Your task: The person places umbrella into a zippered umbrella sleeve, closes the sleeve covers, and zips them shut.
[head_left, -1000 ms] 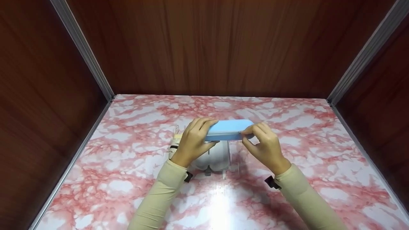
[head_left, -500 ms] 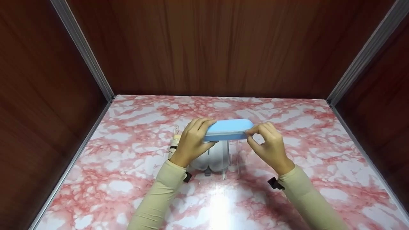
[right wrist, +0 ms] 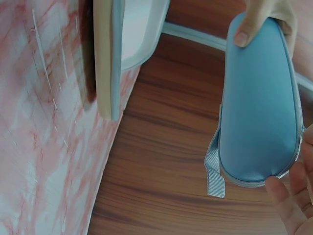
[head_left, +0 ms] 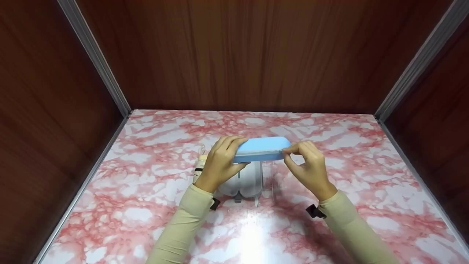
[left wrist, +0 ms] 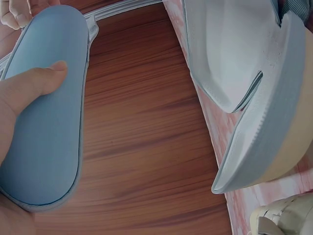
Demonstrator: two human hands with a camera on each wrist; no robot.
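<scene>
A blue zippered case (head_left: 262,145) with rounded ends is held up above the table. My left hand (head_left: 221,161) grips its left end, fingers over the top and thumb pressed to the underside. At the right end, my right hand (head_left: 307,165) pinches at the zipper line with thumb and forefinger; the zipper pull itself is hidden by the fingertips. A ribbed fabric tab (right wrist: 214,169) sticks out from the case's edge in the right wrist view. Below stands an unzipped bag (left wrist: 274,122) with a white inside and a blue and beige outside, partly hidden by my left hand.
Left of the bag lies a cream-coloured item (head_left: 199,169) with a dark band, partly covered by my left hand. The table (head_left: 139,216) has a red and white marbled top. Dark wood panels (head_left: 234,55) enclose it at the back and both sides.
My right fingertips have slid a little to the right along the case's zipper line, toward its end. The left hand and the case have barely moved.
</scene>
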